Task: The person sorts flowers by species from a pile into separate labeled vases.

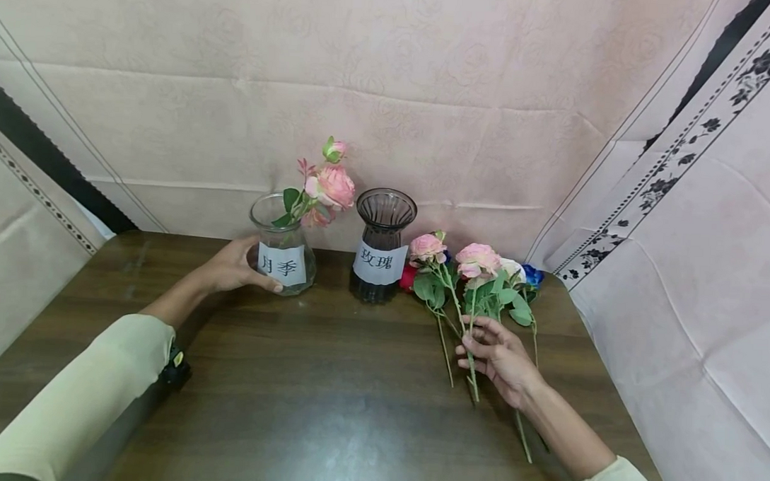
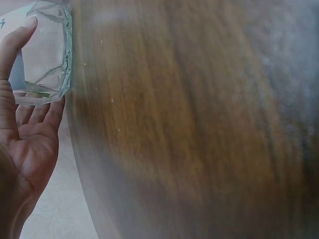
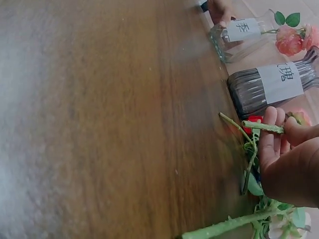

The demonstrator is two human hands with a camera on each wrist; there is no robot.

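My left hand grips a clear glass vase low on its side, thumb across the front; its white label reads 月季. A pink artificial flower with leaves and a bud leans right out of its mouth. My right hand pinches the green stem of a pink artificial flower between thumb and fingers. Two pink blooms, one of them the right-hand bloom, stand above that hand; which of them the stem carries is hard to tell. Between the hands stands a dark ribbed vase labelled 玫瑰.
Beyond my right hand lie more artificial flowers: a red bloom partly hidden, a white bloom and a blue bloom. Their stems point toward me across the wooden table. A pale patterned cloth hangs right behind the vases.
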